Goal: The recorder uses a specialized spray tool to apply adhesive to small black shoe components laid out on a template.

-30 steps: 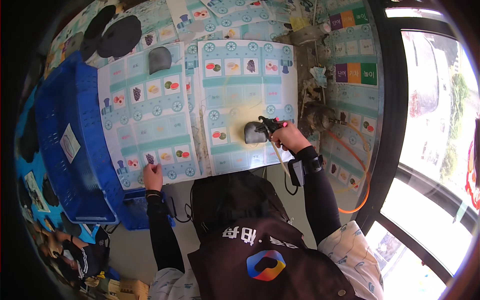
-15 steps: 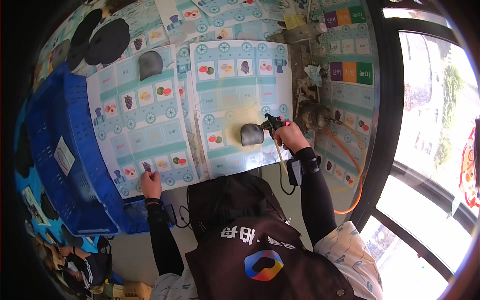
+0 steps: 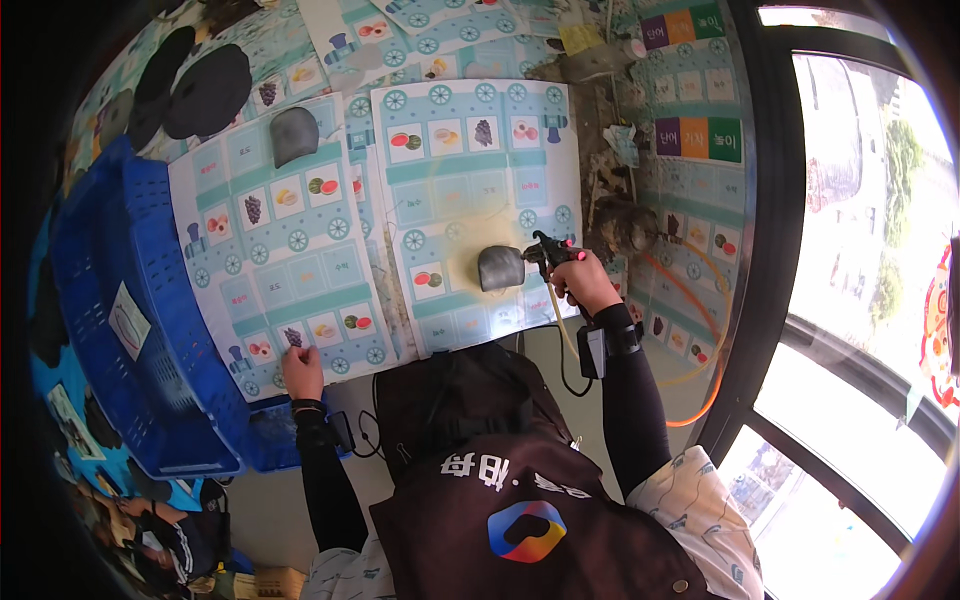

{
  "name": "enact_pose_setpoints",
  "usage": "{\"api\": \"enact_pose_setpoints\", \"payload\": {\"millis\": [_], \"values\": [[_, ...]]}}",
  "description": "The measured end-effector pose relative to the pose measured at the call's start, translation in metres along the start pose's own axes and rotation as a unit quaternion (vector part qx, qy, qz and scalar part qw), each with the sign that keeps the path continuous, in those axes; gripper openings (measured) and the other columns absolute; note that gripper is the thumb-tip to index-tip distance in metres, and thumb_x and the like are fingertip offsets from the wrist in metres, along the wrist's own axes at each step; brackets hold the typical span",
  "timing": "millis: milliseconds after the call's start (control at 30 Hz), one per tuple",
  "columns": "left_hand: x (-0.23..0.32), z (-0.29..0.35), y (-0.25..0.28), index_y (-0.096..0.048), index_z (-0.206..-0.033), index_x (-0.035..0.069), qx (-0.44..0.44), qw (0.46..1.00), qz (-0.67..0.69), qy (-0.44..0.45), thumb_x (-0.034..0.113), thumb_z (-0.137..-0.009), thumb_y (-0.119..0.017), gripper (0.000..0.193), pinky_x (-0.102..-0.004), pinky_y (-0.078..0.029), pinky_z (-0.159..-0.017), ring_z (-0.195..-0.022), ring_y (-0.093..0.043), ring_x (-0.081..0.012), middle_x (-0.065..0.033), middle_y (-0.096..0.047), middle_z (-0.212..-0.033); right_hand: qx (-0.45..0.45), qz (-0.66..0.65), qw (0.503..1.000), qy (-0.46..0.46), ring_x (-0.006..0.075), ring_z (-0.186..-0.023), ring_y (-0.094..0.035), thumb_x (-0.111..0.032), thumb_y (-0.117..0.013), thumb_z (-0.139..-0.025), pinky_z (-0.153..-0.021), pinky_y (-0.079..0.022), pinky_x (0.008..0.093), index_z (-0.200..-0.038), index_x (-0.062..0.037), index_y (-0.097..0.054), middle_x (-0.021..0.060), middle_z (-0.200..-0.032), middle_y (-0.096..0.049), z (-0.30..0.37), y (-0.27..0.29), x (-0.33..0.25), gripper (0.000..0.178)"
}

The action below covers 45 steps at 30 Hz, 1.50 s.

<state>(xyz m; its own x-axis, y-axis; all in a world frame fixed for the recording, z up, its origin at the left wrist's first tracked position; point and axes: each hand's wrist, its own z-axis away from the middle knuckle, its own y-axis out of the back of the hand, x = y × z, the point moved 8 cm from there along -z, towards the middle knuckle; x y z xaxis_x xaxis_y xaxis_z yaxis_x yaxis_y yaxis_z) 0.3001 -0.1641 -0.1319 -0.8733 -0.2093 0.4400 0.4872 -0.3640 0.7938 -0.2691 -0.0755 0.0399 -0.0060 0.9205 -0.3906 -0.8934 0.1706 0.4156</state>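
Note:
My right hand [image 3: 583, 283] grips a black spray gun [image 3: 552, 254] whose nozzle points left at a grey curved piece [image 3: 500, 267]. That piece lies on a light blue printed sheet [image 3: 470, 190] with train and fruit pictures. A yellowish hose [image 3: 690, 370] runs from the gun to the right. My left hand [image 3: 301, 372] presses flat on the near edge of a second printed sheet [image 3: 275, 250] to the left. Another grey curved piece [image 3: 292, 134] rests at that sheet's far end.
A blue plastic crate [image 3: 120, 310] stands at the left. Black curved pieces [image 3: 205, 90] lie at the far left. A paint-stained can [image 3: 625, 225] sits right of the sheets, with more printed sheets [image 3: 695, 140] beyond. A window frame [image 3: 770, 250] runs along the right.
The view has shifted slightly. My right hand with the spray gun stays at the grey piece, and my left hand stays on the left sheet's edge.

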Motion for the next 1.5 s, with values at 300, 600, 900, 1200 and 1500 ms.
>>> {"api": "enact_pose_setpoints", "payload": {"millis": [300, 600, 900, 1200, 1500], "values": [[-0.001, -0.002, -0.001, -0.06, -0.08, 0.0, -0.01, 1.0, -0.007, 0.006, 0.027, -0.089, -0.069, 0.03, -0.0456, -0.048, -0.072, -0.077, -0.062, -0.0356, -0.0161, -0.065, -0.079, 0.026, -0.029, 0.999, -0.011, 0.0159, -0.047, -0.055, -0.006, -0.059, -0.072, -0.044, -0.042, 0.0306, -0.082, 0.0029, -0.065, 0.0078, -0.06, -0.06, 0.021, -0.006, 0.02, 0.015], [-0.008, 0.011, 0.002, -0.065, -0.091, 0.001, -0.043, 0.996, 0.082, -0.003, 0.023, -0.091, -0.069, 0.023, -0.0399, -0.051, -0.074, -0.079, -0.067, -0.0289, -0.0135, -0.07, -0.084, -0.013, 0.022, 0.998, 0.061, 0.0183, -0.053, -0.057, -0.008, -0.061, -0.074, -0.052, -0.043, 0.0321, -0.078, 0.0053, -0.065, 0.0086, -0.057, -0.058, 0.019, -0.02, 0.01, 0.014], [0.002, 0.065, -0.001, -0.065, -0.099, 0.001, -0.059, 0.983, 0.171, 0.026, 0.019, -0.095, -0.067, 0.019, -0.0311, -0.052, -0.076, -0.08, -0.067, -0.0187, -0.0079, -0.07, -0.085, 0.011, -0.001, 0.985, 0.17, 0.0189, -0.062, -0.063, -0.007, -0.062, -0.079, -0.062, -0.052, 0.0343, -0.11, 0.0061, -0.068, 0.0131, -0.073, -0.066, 0.03, 0.011, 0.049, 0.034], [0.035, 0.13, -0.004, -0.064, -0.107, 0.005, -0.125, 0.966, 0.227, 0.008, 0.018, -0.099, -0.064, 0.016, -0.0243, -0.049, -0.069, -0.081, -0.064, -0.0094, -0.0015, -0.069, -0.092, 0.018, 0.086, 0.974, 0.209, 0.0463, -0.097, -0.064, -0.014, -0.072, -0.077, -0.083, -0.051, 0.0452, -0.118, 0.0037, -0.064, 0.0287, -0.099, -0.068, 0.041, 0.015, 0.102, 0.046], [0.068, 0.158, -0.006, -0.066, -0.107, 0.0, -0.119, 0.965, 0.233, -0.011, 0.015, -0.097, -0.064, 0.018, -0.0278, -0.054, -0.076, -0.08, -0.068, -0.0136, -0.0055, -0.07, -0.091, -0.001, -0.018, 0.947, 0.32, 0.0395, -0.075, -0.065, -0.008, -0.061, -0.076, -0.071, -0.05, 0.0425, -0.095, 0.0043, -0.062, 0.0217, -0.078, -0.066, 0.038, -0.02, 0.102, 0.023]]}}
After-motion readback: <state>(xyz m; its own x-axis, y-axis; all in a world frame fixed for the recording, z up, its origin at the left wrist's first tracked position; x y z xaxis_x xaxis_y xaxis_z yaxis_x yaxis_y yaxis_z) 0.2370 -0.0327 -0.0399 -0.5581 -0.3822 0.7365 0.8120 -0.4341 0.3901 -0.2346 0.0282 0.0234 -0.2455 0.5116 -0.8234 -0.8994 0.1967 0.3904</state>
